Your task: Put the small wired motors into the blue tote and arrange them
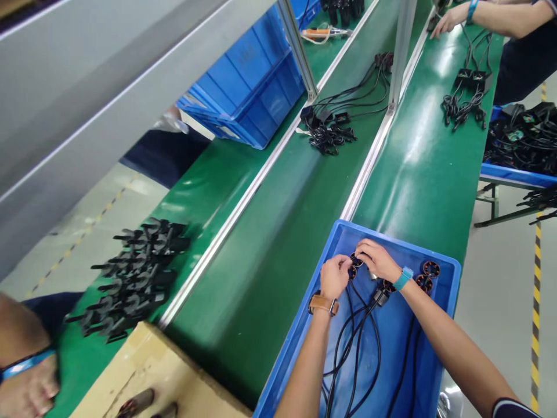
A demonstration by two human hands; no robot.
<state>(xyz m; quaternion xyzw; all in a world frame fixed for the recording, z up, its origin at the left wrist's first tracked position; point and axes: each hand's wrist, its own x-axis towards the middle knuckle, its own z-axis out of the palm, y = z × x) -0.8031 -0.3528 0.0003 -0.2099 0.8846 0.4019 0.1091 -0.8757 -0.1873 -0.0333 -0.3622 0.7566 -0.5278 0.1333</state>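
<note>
With my left hand [334, 277] and right hand [378, 260] both pinched closed on one small round motor [354, 264] at the 12 o'clock end of the blue tray [452, 290], its trailing black cables [352, 342] may snag and tangle, straining the leads.

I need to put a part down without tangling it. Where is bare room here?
The green belt is bare between the blue tray and the cable bundle farther up. The middle lane is bare below its cable pile. The tray is crowded where both hands work.
</note>
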